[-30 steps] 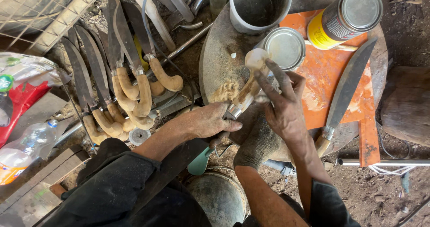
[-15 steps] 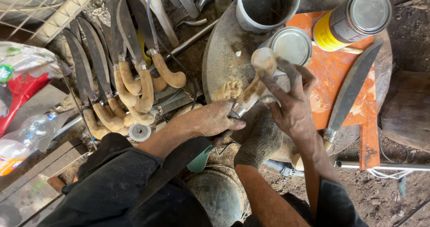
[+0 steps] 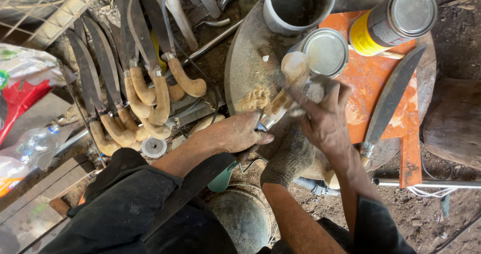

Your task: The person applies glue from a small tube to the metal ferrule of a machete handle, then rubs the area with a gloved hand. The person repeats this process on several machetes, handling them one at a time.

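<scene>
Handle work at frame centre, head view.
I see my left hand (image 3: 240, 136) clenched on the blade end of a knife (image 3: 280, 98), my right hand (image 3: 325, 123) rubbing its pale wooden handle (image 3: 294, 67) over the round block (image 3: 240, 78); next I'd judge steady strokes.

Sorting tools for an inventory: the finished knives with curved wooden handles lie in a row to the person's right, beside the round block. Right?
Not quite. The head view shows the finished knives lying to the person's left of the round block, not the right. Their handles are curved and wooden.
</scene>
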